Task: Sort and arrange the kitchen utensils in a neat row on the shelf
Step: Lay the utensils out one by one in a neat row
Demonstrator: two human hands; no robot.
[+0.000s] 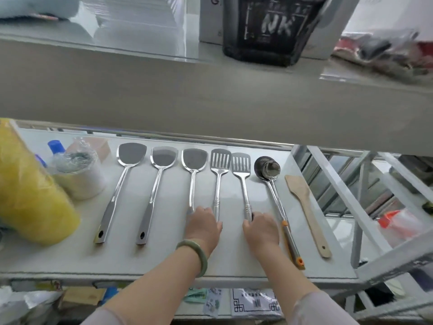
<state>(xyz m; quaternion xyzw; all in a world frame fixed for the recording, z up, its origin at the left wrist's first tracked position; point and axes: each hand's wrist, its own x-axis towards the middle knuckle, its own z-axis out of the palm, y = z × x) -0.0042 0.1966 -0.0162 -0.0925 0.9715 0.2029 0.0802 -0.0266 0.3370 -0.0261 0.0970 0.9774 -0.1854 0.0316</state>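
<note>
White shelf (pixel 164 261) under an upper shelf (pixel 164 95), seven utensils laid out side by side, heads far, handles near.

Left hand (pixel 203 227) curled down over the near ends of two handles, third turner (pixel 193 170) and the left slotted turner (pixel 219 174). Fingers bent, roughly half closed, touching both handles, can't tell if actually clamped on either. Green bangle (pixel 198 256) on that wrist.

Right hand (pixel 261 231) same deal, fingers folded onto the near end of the right slotted turner (pixel 242 177), fingertips on the handle. Real grip or just resting, can't tell.

Hidden stuff: near ends of those three handles gone under the hands. Yellow bundle (pixel 30 195) at far left cut off by the edge. Wrapped roll (pixel 77 172) next to it blurry, blue cap (pixel 56 146) poking out behind. Black bag (pixel 274 29) on the upper shelf smeared, lettering not readable.

Row from left: two solid steel turners (pixel 121 184) (pixel 155 186), handles fanned out leftward at the near end, hang holes showing. Then the third turner, straight. Two slotted ones close together. Ladle (pixel 269 172) with an orange-trimmed handle angling right. Wooden spatula (pixel 307 207) last, also angling right, well apart from the hands. Heads line up pretty evenly along the far side, spacing tighter in the middle.
</note>
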